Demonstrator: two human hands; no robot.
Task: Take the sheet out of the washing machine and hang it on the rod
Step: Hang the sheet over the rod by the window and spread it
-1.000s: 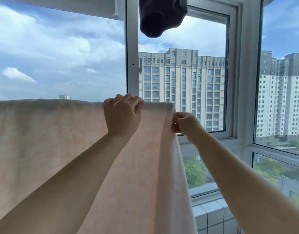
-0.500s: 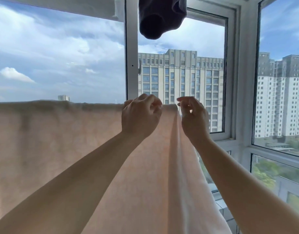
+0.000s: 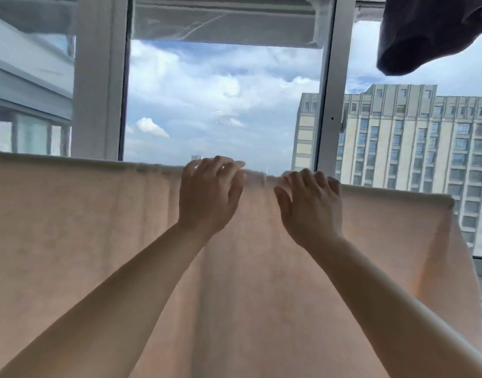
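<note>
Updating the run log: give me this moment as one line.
stage: spreading sheet | sheet: draped over rod, hanging | left hand: open at top fold | right hand: open at top fold | dark garment: hangs above right

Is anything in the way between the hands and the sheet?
Nothing visible. The left hand and right hand are right at the top fold of the sheet, fingers loose, with no object between. The sheet already hangs over its support. The dark garment hangs higher, off to the right.

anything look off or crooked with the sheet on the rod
Mostly fine: the pink sheet hangs spread along its top edge. Only vertical bunched folds remain near the left hand and right hand, which hover open there.
</note>
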